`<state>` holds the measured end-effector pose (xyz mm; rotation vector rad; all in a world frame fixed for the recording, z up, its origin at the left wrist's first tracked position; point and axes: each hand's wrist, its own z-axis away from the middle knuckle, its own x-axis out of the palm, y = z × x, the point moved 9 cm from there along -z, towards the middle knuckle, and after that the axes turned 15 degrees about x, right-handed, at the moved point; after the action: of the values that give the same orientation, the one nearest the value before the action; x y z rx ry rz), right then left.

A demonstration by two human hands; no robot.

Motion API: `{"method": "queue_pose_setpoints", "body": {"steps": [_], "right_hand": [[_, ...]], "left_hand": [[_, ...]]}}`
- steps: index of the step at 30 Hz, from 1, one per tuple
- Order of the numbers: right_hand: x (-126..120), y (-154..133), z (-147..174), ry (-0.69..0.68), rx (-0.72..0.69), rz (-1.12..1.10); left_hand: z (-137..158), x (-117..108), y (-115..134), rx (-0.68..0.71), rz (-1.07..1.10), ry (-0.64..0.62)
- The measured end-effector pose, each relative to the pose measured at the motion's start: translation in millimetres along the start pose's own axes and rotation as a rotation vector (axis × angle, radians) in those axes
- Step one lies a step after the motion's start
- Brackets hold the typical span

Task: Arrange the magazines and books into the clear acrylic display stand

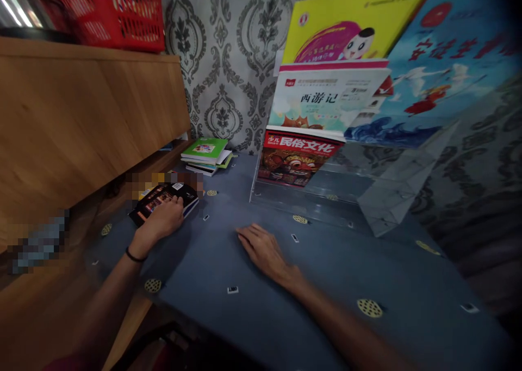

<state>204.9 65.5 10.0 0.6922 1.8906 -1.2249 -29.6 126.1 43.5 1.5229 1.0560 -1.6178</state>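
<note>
A dark-covered book (188,192) with small pictures and a white barcode label lies at the left end of the table, on top of other books. My left hand (165,218) is on its near edge, fingers bent over the cover and thumb hidden. Under and behind it, a yellow-edged book is partly blurred out. My right hand (265,251) rests palm down on the blue tablecloth (204,267), fingers stretched out and nothing in them. Beyond the dark book, a small stack of books (207,150) with a green one on top stands against the wall.
A clear plastic display rack (387,208) at the right holds several upright books, among them a yellow one (346,17), a blue one (432,88) and a red one (297,159). Left is a wooden cabinet (93,121) bearing a red basket (122,12) and a metal pot (32,12).
</note>
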Motion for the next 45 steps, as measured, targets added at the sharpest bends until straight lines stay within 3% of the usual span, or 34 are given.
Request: {"method": "queue_pose_setpoints", "body": {"steps": [5,9,16,19,25,34,40,45], "right_hand": [[-12.2,16.5,-1.3,0.065,0.128,-0.27],[-21.2,24.2,-2.8,0.154,0.165,-0.361],[-36.6,38.5,-2.9,0.285,0.203,-0.344],[-40.7,36.9,-4.5,0.259,0.153,-0.248],[-12.7,19.6,-5.2,0.008,-0.002,0.084],[12.0,10.9,1.1,0.017,-0.045,0.208],[9.0,5.0,-2.5,0.012,-0.025,0.26],[6.8,-1.1,-3.8,0.033,-0.003,0.275]], "left_hand": [[8.0,-6.4,46.3,0.037,-0.144,-0.017],[19.8,2.8,96.0,0.161,-0.198,0.016],[40.8,22.6,180.5,0.577,-0.121,0.101],[49.2,20.4,200.5,0.726,-0.072,0.147],[42.4,13.4,193.0,0.715,0.081,0.192],[9.6,29.2,162.5,0.492,0.038,0.176],[12.5,26.1,159.9,0.504,0.049,0.183],[22.5,23.4,136.1,0.329,0.031,0.199]]}}
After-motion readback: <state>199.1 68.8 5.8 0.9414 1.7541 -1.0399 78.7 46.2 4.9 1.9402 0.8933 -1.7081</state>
